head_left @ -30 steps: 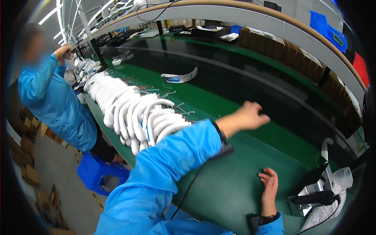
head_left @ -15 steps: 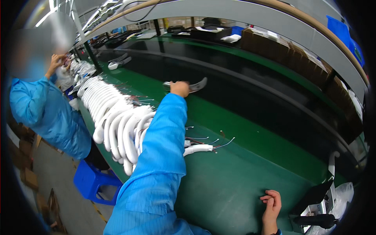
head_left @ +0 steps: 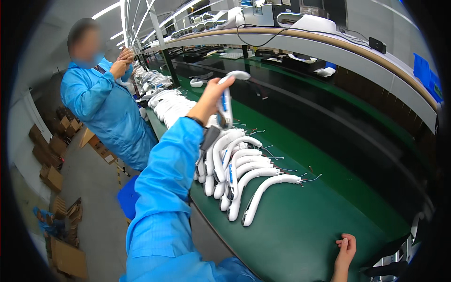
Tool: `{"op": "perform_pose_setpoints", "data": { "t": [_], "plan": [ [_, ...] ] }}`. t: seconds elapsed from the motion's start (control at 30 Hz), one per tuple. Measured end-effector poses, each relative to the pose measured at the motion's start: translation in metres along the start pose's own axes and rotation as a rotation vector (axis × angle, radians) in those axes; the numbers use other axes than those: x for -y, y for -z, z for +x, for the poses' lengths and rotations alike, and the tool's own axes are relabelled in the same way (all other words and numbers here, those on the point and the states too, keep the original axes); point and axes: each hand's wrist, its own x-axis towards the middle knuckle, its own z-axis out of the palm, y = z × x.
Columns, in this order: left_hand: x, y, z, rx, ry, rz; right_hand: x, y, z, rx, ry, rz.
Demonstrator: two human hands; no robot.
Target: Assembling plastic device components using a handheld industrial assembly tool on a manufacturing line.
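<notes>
My left hand [head_left: 212, 97] is wrapped around a curved white housing [head_left: 227, 107] with a blue strip along its inside, holding it up in the air over the near edge of the black strip [head_left: 329, 124] that runs along the bench [head_left: 305, 221]; a second ago that piece lay flat on the black strip with my hand well apart from it, and half a second ago my hand had just reached it there. So the pick-up itself looks done to me: the housing is off the surface and carried by one hand alone, its paler end pointing away from me, with what seem to be thin wires trailing from it, though blur keeps me from being sure. My right hand [head_left: 346, 248] takes no part; it rests near the right end of the bench, fingers loosely curled, nothing visible in it, and the two hands are well apart. Below and beyond my left forearm runs the row of white curved housings [head_left: 221, 152], packed side by side, the nearest housing [head_left: 282, 179] set a little apart with its wire ends toward the black strip
</notes>
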Motion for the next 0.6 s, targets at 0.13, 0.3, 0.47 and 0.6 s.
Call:
{"op": "perform_pose_setpoints", "data": {
  "t": [0.13, 0.3, 0.47, 0.6],
  "plan": [
    [0.027, 0.112, 0.004, -0.067, 0.135, 0.125, -0.002, 0.002, 0.003, 0.039, -0.023, -0.017],
    [0.058, 0.196, -0.001, -0.303, 0.347, 0.06, 0.004, -0.007, 0.007, -0.036, -0.058, 0.017],
    [0.094, 0.223, 0.002, -0.25, 0.557, 0.536, 0.007, -0.01, 0.005, -0.102, -0.086, 0.04],
    [0.086, 0.205, 0.01, -0.089, 0.539, 1.027, 0.007, -0.009, 0.004, -0.106, -0.091, 0.037]
  ]
}}
